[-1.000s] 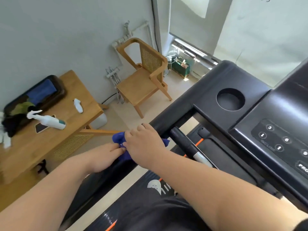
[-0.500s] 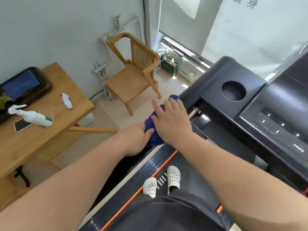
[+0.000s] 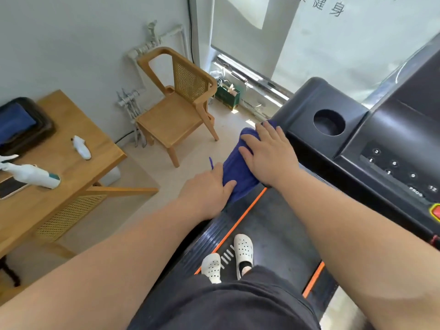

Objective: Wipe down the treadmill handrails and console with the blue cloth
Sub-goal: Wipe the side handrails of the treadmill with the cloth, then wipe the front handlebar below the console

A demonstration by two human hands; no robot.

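1. Cloth [image 3: 238, 179] under the right grip [image 3: 269, 158]: deep blue.
2. Console [image 3: 392, 129] right of that grip: black, white button numerals, a red-and-yellow patch.
3. Belt [image 3: 273, 225] below both grips: dark grey, orange edge stripes.
4. Shoes [image 3: 243, 250]: white, dotted with holes.
5. Bench [image 3: 100, 148] left of the left grip [image 3: 207, 194]: honey wood, woven cane panel.
6. Spray bottle [image 3: 33, 176] there: white, teal band.

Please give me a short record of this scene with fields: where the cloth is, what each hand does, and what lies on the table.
blue cloth: draped along the left handrail, which it hides, beside the console
right hand: flat on the cloth, fingers spread
left hand: at the cloth's lower end, thumb on it; grip unclear
table: spray bottle lying on its side, phone
feet: white shoes on the belt
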